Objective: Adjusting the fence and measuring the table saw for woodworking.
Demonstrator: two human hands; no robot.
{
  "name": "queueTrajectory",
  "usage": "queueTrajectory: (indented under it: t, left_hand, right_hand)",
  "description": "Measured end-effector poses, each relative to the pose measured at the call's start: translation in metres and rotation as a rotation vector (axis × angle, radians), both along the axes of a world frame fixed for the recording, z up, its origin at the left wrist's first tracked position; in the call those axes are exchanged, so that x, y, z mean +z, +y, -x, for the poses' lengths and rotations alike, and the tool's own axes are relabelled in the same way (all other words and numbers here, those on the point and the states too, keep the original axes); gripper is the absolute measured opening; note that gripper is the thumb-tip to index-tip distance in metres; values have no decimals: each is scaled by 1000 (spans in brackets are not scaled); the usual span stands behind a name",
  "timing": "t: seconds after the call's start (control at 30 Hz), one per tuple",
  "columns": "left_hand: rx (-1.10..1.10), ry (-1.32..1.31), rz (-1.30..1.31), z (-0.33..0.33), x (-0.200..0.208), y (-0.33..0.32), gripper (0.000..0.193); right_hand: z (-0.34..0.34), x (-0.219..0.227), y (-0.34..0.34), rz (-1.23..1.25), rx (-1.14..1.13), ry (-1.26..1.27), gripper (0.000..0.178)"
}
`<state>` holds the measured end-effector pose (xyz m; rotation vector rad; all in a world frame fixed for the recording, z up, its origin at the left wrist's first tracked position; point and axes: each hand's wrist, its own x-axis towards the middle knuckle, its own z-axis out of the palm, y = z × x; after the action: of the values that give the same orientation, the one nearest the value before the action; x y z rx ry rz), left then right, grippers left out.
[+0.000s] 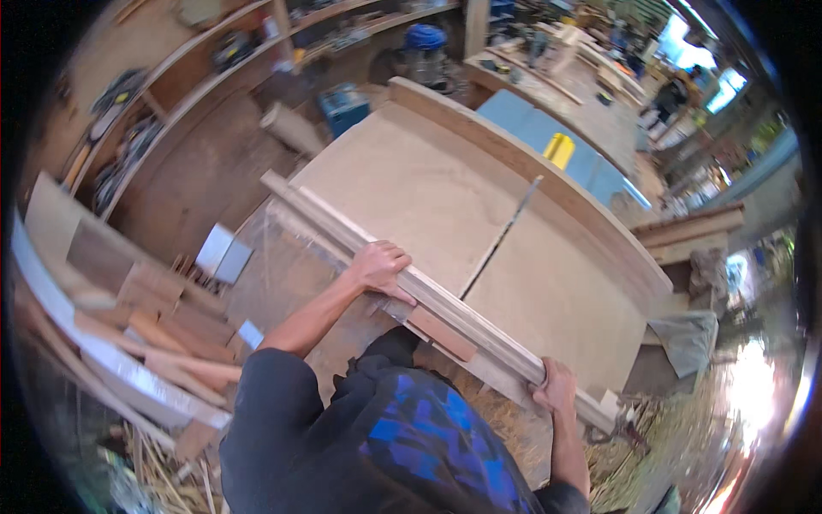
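Note:
A wide wooden sled [385,171] lies before me, its flat panel cut by a narrow dark slot [501,240]. Along its far side stands a tall wooden fence [522,163]. My left hand [381,267] is closed over the near wooden fence [467,319], left of the slot. Toward the right end of that same fence, my right hand [557,384] is wrapped round it. A reddish-brown wooden block [441,334] sits against the fence's near side, between my hands. My body hides part of what lies below.
Wood offcuts [175,338] pile up at the left, below wall shelves [201,90]. Beyond the sled are a blue case [344,107], a blue-topped shop vacuum [425,38], a yellow object [559,151] and a cluttered workbench [548,90]. A grey cloth [685,338] hangs at right.

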<state>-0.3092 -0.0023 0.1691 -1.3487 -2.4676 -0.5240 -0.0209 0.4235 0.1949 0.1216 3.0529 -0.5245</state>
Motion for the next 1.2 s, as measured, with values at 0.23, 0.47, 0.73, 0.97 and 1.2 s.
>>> queueTrajectory:
  t: [0.23, 0.47, 0.73, 0.97, 1.2]
  left_hand:
    - [10, -66, 17, -98, 39, -74, 80]
    - [33, -207, 283, -181, 129, -151, 93]
    - [174, -513, 328, -263, 146, -284, 81]
    - [386, -866, 343, -417, 7, -440, 89]
    - [625, -906, 39, -613, -108, -615, 75]
  right_hand:
    - [-85, 44, -68, -64, 0, -88, 61]
    - [-152, 172, -149, 109, -15, -331, 56]
    - [-158, 156, -219, 591, 136, -912, 59]
    - [-188, 1, -336, 587, 161, -1240, 48]
    - [-253, -59, -526, 348, 379, -1197, 46]
